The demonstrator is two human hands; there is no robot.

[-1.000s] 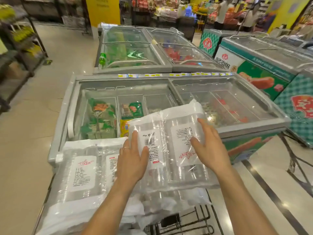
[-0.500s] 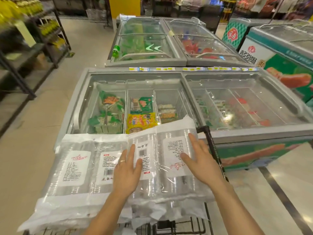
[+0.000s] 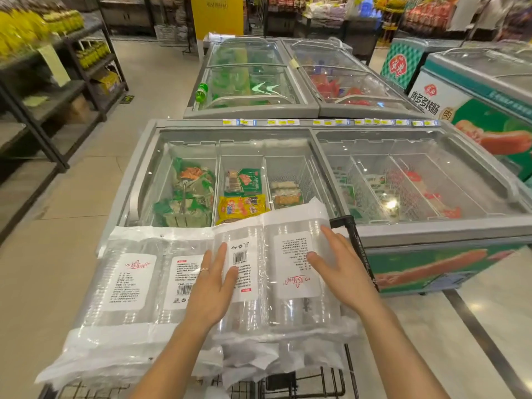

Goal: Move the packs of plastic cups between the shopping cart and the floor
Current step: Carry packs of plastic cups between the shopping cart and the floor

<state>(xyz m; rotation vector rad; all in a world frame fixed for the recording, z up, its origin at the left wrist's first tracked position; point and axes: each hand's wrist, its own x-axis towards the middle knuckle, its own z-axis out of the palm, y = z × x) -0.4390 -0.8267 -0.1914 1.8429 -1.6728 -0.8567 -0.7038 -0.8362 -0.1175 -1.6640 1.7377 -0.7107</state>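
Since the right pack [image 3: 273, 277] under my palms is only two sleeves of nested clear cups sealed in thin film, I judge it light but awkward: bulky, springy, and easy to crush if squeezed hard across the middle. It lies on top of the load in the shopping cart [image 3: 302, 381], just beside the black bar [image 3: 357, 249]. The left pack [image 3: 129, 283] touches it on one side, and there are more crumpled, film-wrapped packs [image 3: 259, 358] beneath.

My left hand [image 3: 211, 286] lies flat near the seam between the two top packs, and my right hand [image 3: 342, 272] lies flat by the far sleeve's label. The fingers [image 3: 219, 254] of both are straight and spread, gripping nothing. Whether they press down or only brush the film I cannot tell.

The film looks slick, so a flat-palmed lift would likely slip. I would take hold at the two long outer edges, palms inward, clamping the sleeves together along their stiffer length. Otherwise I would pinch the white sealed margin [image 3: 288, 214] at the far end, where there is slack film and no cup to dent. The sleeves may hinge along the groove between them, so support from both sides matters. The floor [image 3: 57, 254] is well below, and lowering the pack level should keep the cups from buckling.
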